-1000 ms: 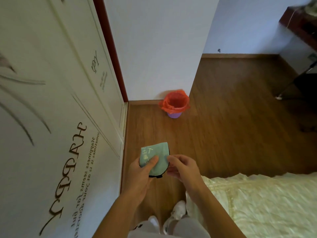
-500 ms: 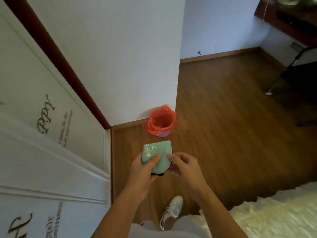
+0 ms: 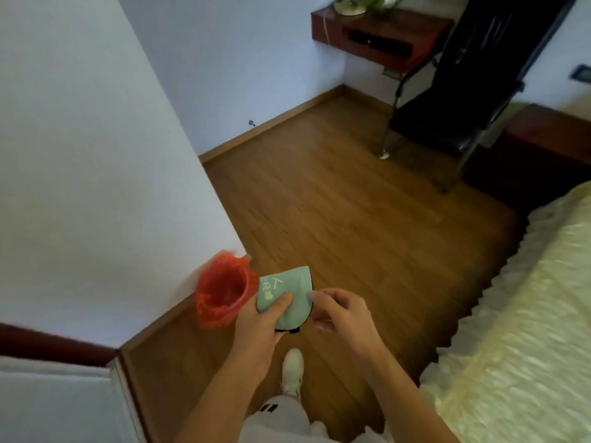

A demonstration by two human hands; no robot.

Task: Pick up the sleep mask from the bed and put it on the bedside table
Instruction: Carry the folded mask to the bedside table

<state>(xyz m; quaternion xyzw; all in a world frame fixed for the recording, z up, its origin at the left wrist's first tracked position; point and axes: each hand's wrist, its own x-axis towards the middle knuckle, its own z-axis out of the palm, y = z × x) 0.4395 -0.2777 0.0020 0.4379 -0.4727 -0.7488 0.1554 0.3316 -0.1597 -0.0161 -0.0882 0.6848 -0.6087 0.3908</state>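
Observation:
I hold a folded mint-green sleep mask (image 3: 292,290) with a black edge in front of me, above the wooden floor. My left hand (image 3: 260,327) grips it from below with the thumb pressed on its face. My right hand (image 3: 340,311) pinches its right edge. The bed (image 3: 511,330) with a cream quilted cover runs along the right. A dark red bedside table (image 3: 550,135) stands at the far right beyond the bed, partly hidden by a chair.
A small bin with a red bag (image 3: 224,294) stands at the wall corner just left of my hands. A black chair (image 3: 447,100) and a wall-mounted dark wooden shelf (image 3: 380,33) are at the back right. White wardrobe doors fill the lower left.
The view has swung to the right: the wardrobe has slid out of view, and the chair, shelf and bedside table have come in. Both hands still hold the mask the same way.

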